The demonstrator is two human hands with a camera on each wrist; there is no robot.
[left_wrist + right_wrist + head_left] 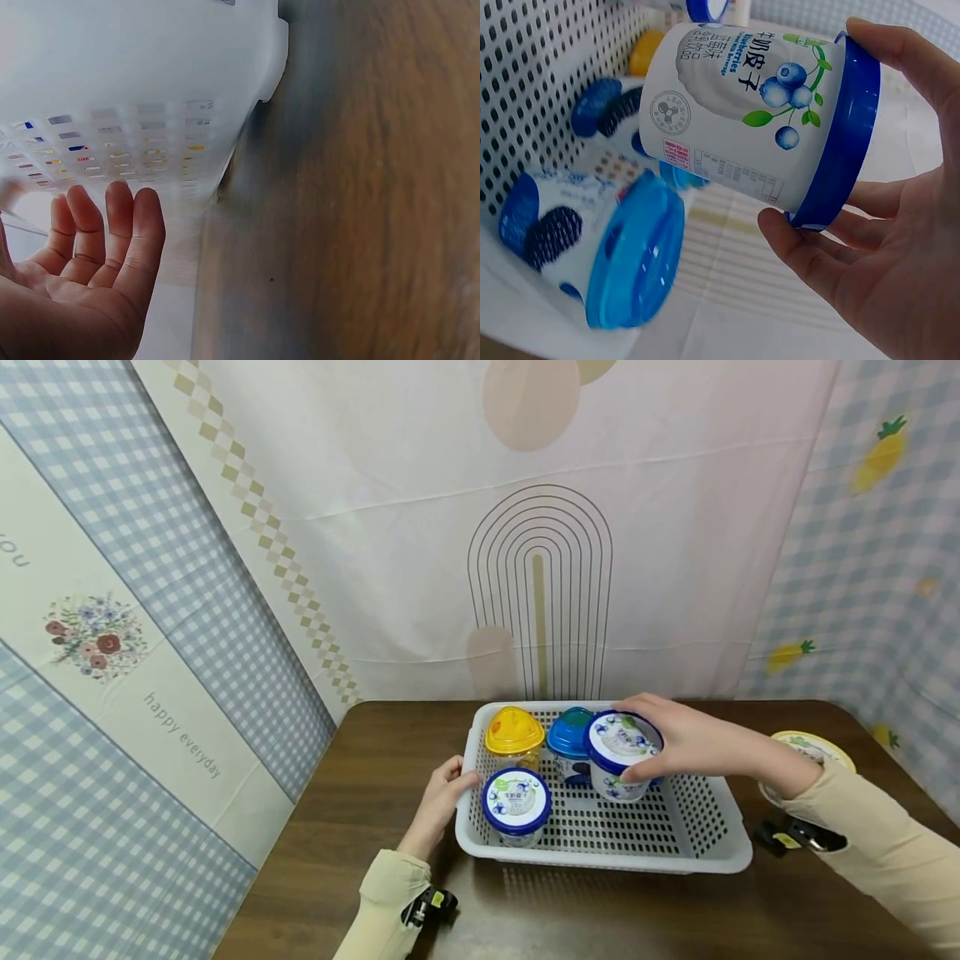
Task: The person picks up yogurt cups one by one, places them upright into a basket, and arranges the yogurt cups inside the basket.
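Note:
A white perforated plastic basket (622,860) stands on the table. My left hand (440,797) grips its left rim; in the left wrist view the fingers (120,225) lie against the outer wall. My right hand (667,739) holds a white tub with a blue lid and blueberry print (624,743) by its lid edge, above the basket's middle. Under the right wrist view's tilted tub (735,112), blue-lidded cups (634,255) stand in the basket. Inside at the left are a yellow-lidded cup (514,732) and a second blueberry tub (517,802). A blue-lidded cup (568,735) is partly behind the held tub.
A tub with a yellow-rimmed lid (816,745) stands on the table right of the basket, partly hidden by my right forearm. The brown wooden table (360,827) meets a hanging patterned cloth (405,593) at the back.

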